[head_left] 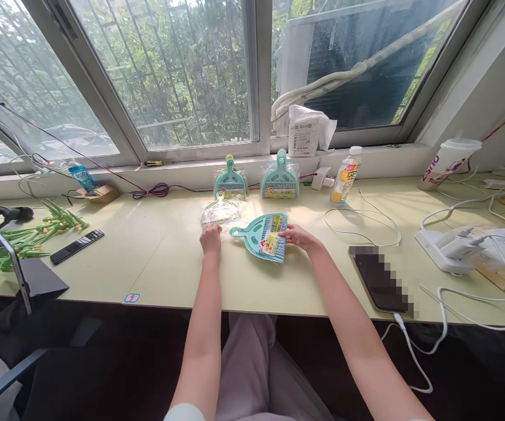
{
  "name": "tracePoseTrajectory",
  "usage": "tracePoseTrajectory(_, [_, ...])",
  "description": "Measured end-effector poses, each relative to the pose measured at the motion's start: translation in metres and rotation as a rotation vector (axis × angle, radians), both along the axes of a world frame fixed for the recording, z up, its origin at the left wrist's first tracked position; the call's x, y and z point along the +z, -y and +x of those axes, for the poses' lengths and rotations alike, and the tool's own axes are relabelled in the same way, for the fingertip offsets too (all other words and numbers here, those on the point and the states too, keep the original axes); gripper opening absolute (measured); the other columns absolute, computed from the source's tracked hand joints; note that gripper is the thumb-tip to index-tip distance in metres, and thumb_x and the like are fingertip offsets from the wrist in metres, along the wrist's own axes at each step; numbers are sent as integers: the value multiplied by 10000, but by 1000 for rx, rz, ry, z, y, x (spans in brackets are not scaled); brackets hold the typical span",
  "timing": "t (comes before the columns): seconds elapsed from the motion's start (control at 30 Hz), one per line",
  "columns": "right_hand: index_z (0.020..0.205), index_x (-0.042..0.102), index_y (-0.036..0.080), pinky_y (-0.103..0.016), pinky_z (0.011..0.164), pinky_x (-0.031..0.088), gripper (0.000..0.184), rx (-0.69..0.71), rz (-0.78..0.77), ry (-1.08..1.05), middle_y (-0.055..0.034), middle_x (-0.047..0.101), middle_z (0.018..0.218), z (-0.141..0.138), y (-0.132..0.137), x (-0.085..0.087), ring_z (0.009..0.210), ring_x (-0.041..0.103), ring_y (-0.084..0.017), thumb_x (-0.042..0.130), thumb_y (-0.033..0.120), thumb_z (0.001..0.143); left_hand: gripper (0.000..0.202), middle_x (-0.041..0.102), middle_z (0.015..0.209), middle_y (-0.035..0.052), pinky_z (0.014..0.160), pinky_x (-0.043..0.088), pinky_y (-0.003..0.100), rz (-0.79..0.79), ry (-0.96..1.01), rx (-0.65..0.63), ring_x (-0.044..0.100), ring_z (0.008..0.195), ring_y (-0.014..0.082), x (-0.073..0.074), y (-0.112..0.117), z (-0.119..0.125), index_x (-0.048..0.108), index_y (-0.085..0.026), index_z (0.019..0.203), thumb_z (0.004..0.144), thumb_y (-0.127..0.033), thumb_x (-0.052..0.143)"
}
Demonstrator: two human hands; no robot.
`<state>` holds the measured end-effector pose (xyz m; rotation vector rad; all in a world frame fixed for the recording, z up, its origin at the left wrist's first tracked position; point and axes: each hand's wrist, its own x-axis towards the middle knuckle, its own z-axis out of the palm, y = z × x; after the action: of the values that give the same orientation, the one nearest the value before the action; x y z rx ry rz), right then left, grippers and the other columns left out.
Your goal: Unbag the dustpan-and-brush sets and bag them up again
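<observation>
The desk [168, 263] looks like matt, smooth laminate. At its middle, the dustpan [254, 234] is smooth teal plastic, faintly glossy, with a shiny paper label [273, 234]. The wrapper [220, 213] beside it is clear, crinkled film.

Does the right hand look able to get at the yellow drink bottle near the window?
Probably yes. The bottle stands upright beyond the right hand, with bare desk between them; only a thin white cable lies nearby. The hand rests on a teal dustpan though.
</observation>
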<state>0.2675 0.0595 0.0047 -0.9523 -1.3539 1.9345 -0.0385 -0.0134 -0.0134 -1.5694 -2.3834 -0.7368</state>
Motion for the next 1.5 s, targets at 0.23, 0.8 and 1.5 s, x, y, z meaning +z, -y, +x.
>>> tracePoseTrajectory(0.23, [918,665,140,-245,666,600,238,-74,-10,39,-109,740,980,-3,-3,-6,815,718,-186,699,68,694,383,570,1337,107,946,462,372,-133,32,-61,513,1236,269,3,-1,0,601,-235,1252,872,-277,575])
tracePoseTrajectory(0.8, [908,665,167,-341,735,610,281,-189,64,-84,-72,738,915,-37,8,-9,816,713,-214,741,130,640,339,607,1244,116,887,480,400,209,169,-49,518,1169,303,13,4,37,696,-234,1071,948,-351,403])
tracePoseTrajectory(1.5, [947,616,201,-383,869,583,330,-329,84,-212,-49,709,960,-48,15,-13,888,694,-210,769,231,656,591,607,1296,137,1028,449,381,211,1497,-523,646,1068,185,13,-15,30,464,-153,1362,802,-263,617])
